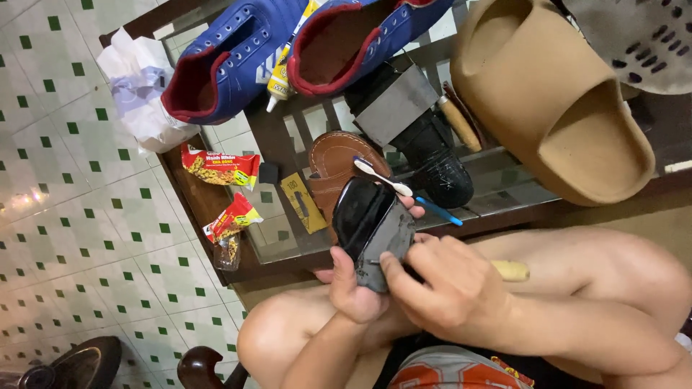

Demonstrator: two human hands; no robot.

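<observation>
My left hand grips a black shoe from below and holds it upright over my knees. Its grey sole faces my right hand. My right hand presses its fingertips on that sole and is closed around a tool with a pale wooden handle, which sticks out to the right. The tool's working end is hidden behind the hand and shoe.
In front of me, a low glass-topped table carries two blue sneakers, a glue tube, a brown sandal, a white toothbrush, another black shoe, a tan slide and snack packets. Green-dotted tiled floor lies left.
</observation>
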